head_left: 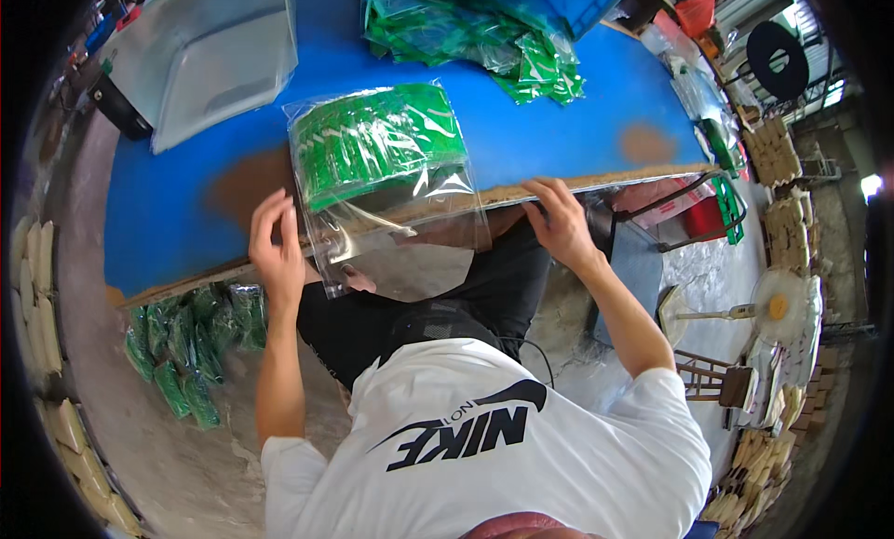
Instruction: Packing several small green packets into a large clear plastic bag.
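Observation:
In front of me, a clear plastic bag (405,252) lies over the table's near edge, its lower part hanging above my lap. Inside its upper part sits a stack of green packets (377,141). My left hand (277,234) is beside the bag's left edge with bent fingers apart, and I see nothing held in it. To the right of the bag, my right hand (561,224) rests its fingertips at the table edge, fingers spread and holding nothing.
The blue table (531,139) has a rough worn edge. A loose pile of green packets (466,36) lies at the back by a blue crate (582,1). A translucent bin (223,64) stands back left. Green bundles (191,348) lie below left; a fan (780,304) stands right.

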`<action>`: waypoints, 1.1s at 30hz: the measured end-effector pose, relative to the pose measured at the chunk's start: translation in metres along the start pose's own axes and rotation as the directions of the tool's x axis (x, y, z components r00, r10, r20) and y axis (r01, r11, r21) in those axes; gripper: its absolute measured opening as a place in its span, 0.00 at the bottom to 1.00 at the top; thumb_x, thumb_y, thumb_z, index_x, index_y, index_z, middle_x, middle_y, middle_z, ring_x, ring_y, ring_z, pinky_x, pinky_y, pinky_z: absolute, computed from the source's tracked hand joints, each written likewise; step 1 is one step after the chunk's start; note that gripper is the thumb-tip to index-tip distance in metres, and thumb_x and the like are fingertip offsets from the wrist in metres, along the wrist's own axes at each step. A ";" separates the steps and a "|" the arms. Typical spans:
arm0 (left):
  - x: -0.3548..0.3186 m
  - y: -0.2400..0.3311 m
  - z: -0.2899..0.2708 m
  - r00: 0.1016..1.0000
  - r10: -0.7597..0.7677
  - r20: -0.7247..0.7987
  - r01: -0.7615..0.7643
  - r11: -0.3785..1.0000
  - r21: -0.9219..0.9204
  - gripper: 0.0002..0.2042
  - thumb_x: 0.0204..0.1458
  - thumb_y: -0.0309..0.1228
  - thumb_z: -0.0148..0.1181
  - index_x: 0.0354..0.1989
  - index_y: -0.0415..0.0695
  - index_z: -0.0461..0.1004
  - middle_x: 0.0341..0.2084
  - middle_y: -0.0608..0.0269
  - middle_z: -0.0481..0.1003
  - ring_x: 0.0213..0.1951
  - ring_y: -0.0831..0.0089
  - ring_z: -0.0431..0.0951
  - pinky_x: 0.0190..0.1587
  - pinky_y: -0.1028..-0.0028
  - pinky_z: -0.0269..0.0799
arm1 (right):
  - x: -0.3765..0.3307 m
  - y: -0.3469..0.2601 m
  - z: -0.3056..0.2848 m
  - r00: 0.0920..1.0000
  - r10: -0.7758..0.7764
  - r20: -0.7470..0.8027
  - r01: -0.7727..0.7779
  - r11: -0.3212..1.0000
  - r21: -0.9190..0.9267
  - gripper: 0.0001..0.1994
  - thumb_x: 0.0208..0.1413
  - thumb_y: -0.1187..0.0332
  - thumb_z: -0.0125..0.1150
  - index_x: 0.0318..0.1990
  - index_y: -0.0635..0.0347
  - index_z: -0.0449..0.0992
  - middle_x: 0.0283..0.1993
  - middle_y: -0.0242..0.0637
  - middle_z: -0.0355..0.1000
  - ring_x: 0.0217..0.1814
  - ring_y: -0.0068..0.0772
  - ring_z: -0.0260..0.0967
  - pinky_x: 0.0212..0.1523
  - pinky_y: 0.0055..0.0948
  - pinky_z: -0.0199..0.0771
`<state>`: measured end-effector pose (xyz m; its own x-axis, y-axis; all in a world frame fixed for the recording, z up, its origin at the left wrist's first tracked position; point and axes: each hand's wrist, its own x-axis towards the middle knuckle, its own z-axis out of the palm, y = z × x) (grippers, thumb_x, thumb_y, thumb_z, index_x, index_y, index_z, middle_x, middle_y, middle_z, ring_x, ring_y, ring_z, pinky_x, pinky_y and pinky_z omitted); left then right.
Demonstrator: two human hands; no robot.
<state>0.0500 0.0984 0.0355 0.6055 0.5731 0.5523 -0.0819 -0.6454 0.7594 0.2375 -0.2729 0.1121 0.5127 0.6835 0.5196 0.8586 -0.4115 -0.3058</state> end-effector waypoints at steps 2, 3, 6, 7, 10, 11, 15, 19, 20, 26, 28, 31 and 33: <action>-0.015 0.007 -0.010 0.997 0.067 0.040 -0.071 0.990 0.118 0.10 0.60 0.19 0.55 0.47 0.38 0.79 0.52 0.51 0.75 0.53 0.59 0.77 0.56 0.64 0.72 | 0.008 0.014 0.022 0.995 -0.066 0.075 0.067 0.998 -0.015 0.22 0.51 0.82 0.61 0.55 0.57 0.73 0.53 0.43 0.71 0.56 0.50 0.69 0.54 0.42 0.72; -0.019 0.008 -0.012 0.997 0.049 0.064 -0.057 0.990 0.129 0.10 0.60 0.19 0.55 0.47 0.38 0.79 0.52 0.51 0.75 0.53 0.59 0.77 0.56 0.64 0.72 | 0.011 0.016 0.029 0.995 -0.045 0.089 0.045 0.999 0.002 0.22 0.51 0.82 0.61 0.55 0.57 0.73 0.53 0.43 0.71 0.56 0.50 0.69 0.54 0.42 0.72; -0.029 0.011 -0.017 0.988 0.090 0.126 -0.120 0.959 0.255 0.13 0.56 0.15 0.56 0.47 0.40 0.80 0.52 0.51 0.75 0.53 0.55 0.76 0.56 0.62 0.73 | 0.013 0.018 0.044 0.977 -0.136 0.166 0.141 0.990 -0.016 0.24 0.47 0.83 0.60 0.54 0.56 0.74 0.55 0.41 0.69 0.59 0.49 0.67 0.56 0.42 0.71; -0.031 0.012 -0.018 0.959 0.222 0.175 -0.266 0.919 0.290 0.15 0.53 0.14 0.58 0.47 0.42 0.81 0.51 0.53 0.75 0.52 0.56 0.77 0.53 0.63 0.74 | 0.006 0.016 0.048 0.973 -0.164 0.160 0.168 0.986 -0.013 0.25 0.45 0.83 0.60 0.54 0.56 0.74 0.55 0.41 0.69 0.59 0.48 0.67 0.56 0.43 0.71; -0.024 0.011 -0.015 0.883 0.388 0.266 -0.461 0.826 0.324 0.17 0.48 0.14 0.62 0.44 0.47 0.84 0.49 0.57 0.75 0.51 0.57 0.78 0.50 0.62 0.75 | 0.005 0.021 0.059 0.975 -0.190 0.113 0.189 0.982 0.019 0.24 0.43 0.82 0.61 0.51 0.55 0.75 0.57 0.41 0.68 0.61 0.46 0.67 0.57 0.45 0.70; -0.023 0.010 -0.017 0.855 0.429 0.290 -0.507 0.809 0.296 0.17 0.47 0.14 0.64 0.43 0.47 0.84 0.49 0.58 0.76 0.50 0.58 0.78 0.50 0.62 0.75 | 0.004 0.023 0.061 0.974 -0.199 0.108 0.197 0.980 0.029 0.23 0.42 0.81 0.63 0.50 0.55 0.76 0.57 0.40 0.68 0.60 0.46 0.67 0.57 0.45 0.70; -0.015 0.011 -0.025 0.811 0.474 0.344 -0.567 0.781 0.262 0.15 0.44 0.17 0.69 0.40 0.48 0.84 0.46 0.60 0.77 0.49 0.58 0.79 0.49 0.62 0.76 | 0.008 0.018 0.062 0.967 -0.236 0.098 0.228 0.970 0.081 0.18 0.41 0.81 0.66 0.43 0.56 0.79 0.56 0.40 0.70 0.58 0.46 0.69 0.55 0.43 0.72; -0.008 0.016 -0.029 0.773 0.499 0.391 -0.605 0.765 0.221 0.14 0.42 0.20 0.71 0.39 0.47 0.83 0.45 0.60 0.77 0.48 0.58 0.79 0.48 0.62 0.76 | 0.008 0.017 0.058 0.965 -0.247 0.091 0.238 0.966 0.101 0.16 0.41 0.79 0.69 0.41 0.57 0.79 0.55 0.40 0.71 0.55 0.46 0.71 0.52 0.42 0.73; -0.006 0.018 -0.026 0.764 0.509 0.396 -0.615 0.761 0.207 0.13 0.41 0.20 0.71 0.38 0.47 0.83 0.44 0.60 0.77 0.47 0.58 0.79 0.48 0.62 0.76 | 0.007 0.020 0.056 0.962 -0.260 0.084 0.252 0.963 0.094 0.16 0.42 0.78 0.69 0.41 0.57 0.78 0.54 0.41 0.72 0.54 0.46 0.72 0.51 0.42 0.74; -0.012 0.009 -0.030 0.759 0.523 0.388 -0.625 0.752 0.209 0.10 0.44 0.20 0.69 0.35 0.45 0.79 0.43 0.60 0.75 0.48 0.57 0.79 0.49 0.61 0.77 | 0.005 0.023 0.054 0.965 -0.262 0.030 0.258 0.960 0.105 0.18 0.41 0.79 0.67 0.43 0.58 0.75 0.53 0.40 0.71 0.53 0.45 0.71 0.50 0.41 0.74; -0.014 0.006 -0.030 0.796 0.499 0.343 -0.579 0.793 0.189 0.11 0.47 0.20 0.68 0.37 0.44 0.74 0.45 0.59 0.73 0.49 0.56 0.78 0.50 0.60 0.77 | 0.003 0.026 0.054 0.983 -0.182 0.017 0.177 0.973 0.148 0.18 0.43 0.81 0.66 0.44 0.58 0.74 0.53 0.41 0.72 0.51 0.46 0.72 0.48 0.41 0.74; -0.004 0.021 -0.022 0.879 0.407 0.250 -0.451 0.880 0.151 0.06 0.54 0.18 0.59 0.37 0.41 0.70 0.46 0.53 0.72 0.52 0.54 0.75 0.54 0.61 0.72 | 0.023 0.026 0.048 0.994 -0.100 -0.040 0.107 0.967 0.230 0.14 0.49 0.82 0.63 0.43 0.60 0.73 0.49 0.44 0.74 0.49 0.49 0.73 0.48 0.41 0.73; 0.018 0.047 -0.015 0.980 0.154 0.128 -0.156 0.988 0.002 0.01 0.61 0.20 0.51 0.37 0.38 0.68 0.47 0.49 0.72 0.53 0.56 0.73 0.58 0.63 0.67 | 0.057 0.020 0.040 0.998 -0.022 -0.062 0.043 0.931 0.362 0.08 0.56 0.80 0.60 0.43 0.62 0.72 0.46 0.47 0.75 0.49 0.52 0.73 0.49 0.39 0.73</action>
<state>0.0449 0.0864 0.0861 0.6819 0.3971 0.6143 -0.1740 -0.7277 0.6635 0.2845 -0.2182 0.1034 0.4923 0.6539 0.5746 0.8234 -0.1358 -0.5510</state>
